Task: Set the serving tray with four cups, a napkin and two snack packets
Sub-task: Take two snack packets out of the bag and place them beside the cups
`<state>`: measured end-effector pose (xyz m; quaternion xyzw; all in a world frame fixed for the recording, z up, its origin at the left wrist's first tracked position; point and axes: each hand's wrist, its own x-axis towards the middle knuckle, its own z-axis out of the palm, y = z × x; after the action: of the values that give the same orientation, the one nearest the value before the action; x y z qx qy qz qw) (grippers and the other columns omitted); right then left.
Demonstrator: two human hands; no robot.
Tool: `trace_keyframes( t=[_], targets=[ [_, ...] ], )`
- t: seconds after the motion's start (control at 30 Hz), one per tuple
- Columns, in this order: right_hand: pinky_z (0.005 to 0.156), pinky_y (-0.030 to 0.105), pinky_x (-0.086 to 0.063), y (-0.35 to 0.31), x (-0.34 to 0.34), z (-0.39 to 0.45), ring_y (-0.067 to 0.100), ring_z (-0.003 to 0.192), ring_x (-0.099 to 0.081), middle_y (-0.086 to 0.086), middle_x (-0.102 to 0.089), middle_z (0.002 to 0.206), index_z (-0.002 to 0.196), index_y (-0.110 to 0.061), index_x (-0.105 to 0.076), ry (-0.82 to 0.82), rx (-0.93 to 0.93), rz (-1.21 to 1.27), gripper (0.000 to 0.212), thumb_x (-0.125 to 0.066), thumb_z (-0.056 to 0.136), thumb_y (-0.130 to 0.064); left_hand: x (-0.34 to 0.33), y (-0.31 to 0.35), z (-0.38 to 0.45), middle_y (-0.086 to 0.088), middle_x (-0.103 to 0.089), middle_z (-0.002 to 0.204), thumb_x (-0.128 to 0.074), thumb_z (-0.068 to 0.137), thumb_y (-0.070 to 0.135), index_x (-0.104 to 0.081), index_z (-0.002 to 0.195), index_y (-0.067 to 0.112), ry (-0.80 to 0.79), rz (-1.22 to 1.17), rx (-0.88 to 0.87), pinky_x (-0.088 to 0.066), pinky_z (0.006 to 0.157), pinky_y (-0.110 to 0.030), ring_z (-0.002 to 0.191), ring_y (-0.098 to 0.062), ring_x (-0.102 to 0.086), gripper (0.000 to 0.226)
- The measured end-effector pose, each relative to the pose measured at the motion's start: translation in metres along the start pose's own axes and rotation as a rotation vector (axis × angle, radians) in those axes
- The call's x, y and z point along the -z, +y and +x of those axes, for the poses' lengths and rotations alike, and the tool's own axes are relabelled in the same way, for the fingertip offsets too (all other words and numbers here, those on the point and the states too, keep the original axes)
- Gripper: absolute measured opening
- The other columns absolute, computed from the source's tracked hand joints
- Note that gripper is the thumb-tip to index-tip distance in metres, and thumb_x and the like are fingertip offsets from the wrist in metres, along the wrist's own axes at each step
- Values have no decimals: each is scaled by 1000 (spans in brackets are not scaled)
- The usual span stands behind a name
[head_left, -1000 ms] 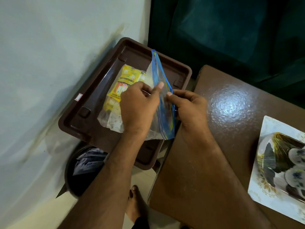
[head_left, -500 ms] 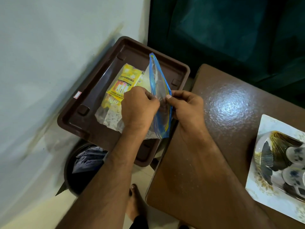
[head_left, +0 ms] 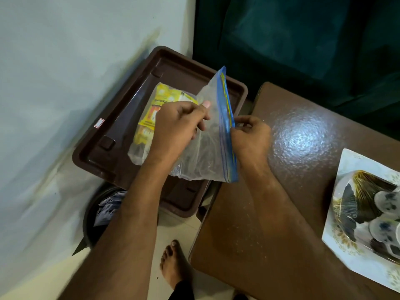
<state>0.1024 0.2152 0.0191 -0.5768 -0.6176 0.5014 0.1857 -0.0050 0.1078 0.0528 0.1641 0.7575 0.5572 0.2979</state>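
A brown serving tray (head_left: 121, 118) rests against the wall, over a dark bin. A clear zip bag (head_left: 207, 152) with a blue seal strip lies partly in the tray, and yellow snack packets (head_left: 149, 120) show inside it. My left hand (head_left: 177, 128) pinches the near side of the bag's mouth. On the other side of the blue strip, my right hand (head_left: 251, 137) pinches the seal edge. Both hands hold the bag just above the tray's right part. I see no napkin.
A brown table (head_left: 292, 191) fills the right half. At its right edge a white square plate (head_left: 350, 161) carries wrapped patterned cups (head_left: 381, 213). A dark bin (head_left: 95, 221) stands on the floor below the tray, and my bare foot (head_left: 175, 263) is beside it. Dark green upholstery is behind.
The bag's mouth has been pulled wider and its blue seal edge has risen a little. My left hand shifted slightly left; my right hand keeps its pinch on the strip.
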Motion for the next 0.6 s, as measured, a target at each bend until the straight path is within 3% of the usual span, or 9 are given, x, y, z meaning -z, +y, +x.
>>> trace_keyframes(
  t=[0.1,0.17,0.23,0.37,0.47,0.53,0.6],
  targets=[
    [73,39,-60,-2,4,0,10,76,-72,-11,-73,73,83,-30,-68,30,1,-30,9,-72,81,-22,16,-13,2,-1,-72,77,-67,95,21,-78,91,9,312,155,14,-51,60,-22,60,-8,-62,16],
    [86,47,-60,-3,7,0,18,88,-72,-4,-76,88,88,-27,-70,74,-3,-31,4,-71,88,-31,31,-24,1,-7,-75,102,-65,93,15,-75,109,8,504,455,59,-50,79,-23,90,-19,-71,21],
    [90,48,-59,-5,8,-2,20,93,-72,-1,-76,96,98,-21,-72,131,-3,-11,18,-67,93,-37,44,-35,6,-16,-71,121,-61,94,16,-69,120,5,538,589,140,-46,91,-38,115,-34,-65,30],
    [81,33,-59,-14,2,-12,9,88,-69,-5,-73,98,103,-19,-68,235,98,4,18,-63,98,-36,51,-50,21,-18,-75,114,-56,103,23,-75,114,4,522,515,328,-40,72,-24,101,-34,-69,29],
    [71,16,-51,-20,-5,-20,2,86,-65,-7,-70,100,108,-19,-66,216,171,-30,15,-66,96,-27,56,-59,28,-18,-77,112,-65,101,26,-77,113,4,530,418,355,-42,75,-30,104,-36,-72,28],
    [77,22,-54,-23,-10,-22,10,93,-67,-2,-70,106,116,-15,-66,188,194,-74,23,-68,94,-24,62,-61,33,-16,-79,109,-74,95,21,-79,113,6,545,295,347,-53,82,-30,101,-32,-75,24],
    [93,29,-51,-26,-14,-26,19,111,-62,4,-67,118,124,-12,-64,190,262,-167,33,-69,92,-19,66,-60,34,-14,-81,104,-79,89,17,-80,110,8,556,269,281,-59,90,-34,97,-29,-77,22]
  ],
)
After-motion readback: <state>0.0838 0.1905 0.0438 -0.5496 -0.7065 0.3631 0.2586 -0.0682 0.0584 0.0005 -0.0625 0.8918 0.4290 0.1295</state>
